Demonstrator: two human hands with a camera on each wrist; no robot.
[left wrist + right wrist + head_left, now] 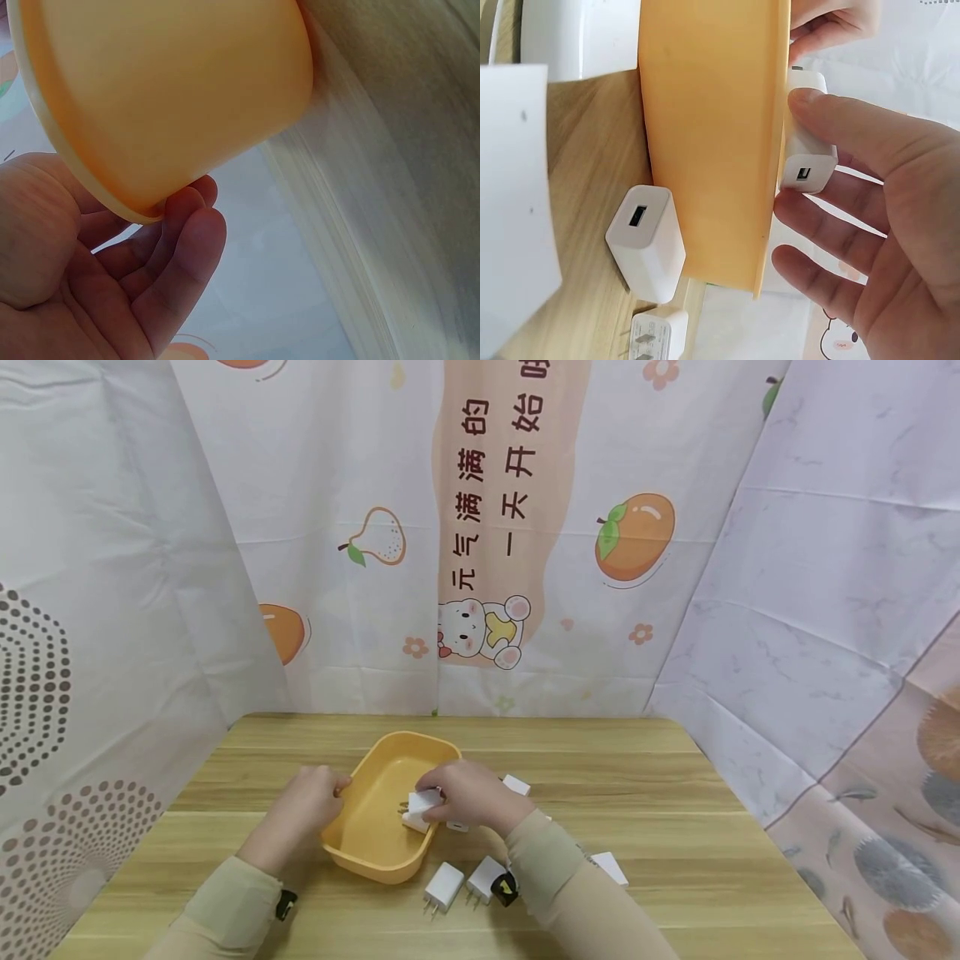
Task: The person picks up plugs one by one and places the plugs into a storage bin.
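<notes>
A yellow plastic basin [378, 793] sits on the wooden table. At its left side, my left hand [311, 795] holds the rim, and the left wrist view shows curled fingers [199, 240] right at the edge of the basin [187, 90]. My right hand [472, 793] pinches a white USB charger [424, 802] just inside the right rim, its metal prongs pointing left. In the right wrist view, the thumb and fingers of my right hand [885, 187] are on the charger [810, 146], whose USB port faces the camera.
Several more white chargers lie on the table right of the basin: one charger [444, 887] near its front corner, another charger [486, 878] beside it, one [516, 785] behind my right hand, and a white block [609, 868] farther right. Printed curtains [360, 635] stand around the table.
</notes>
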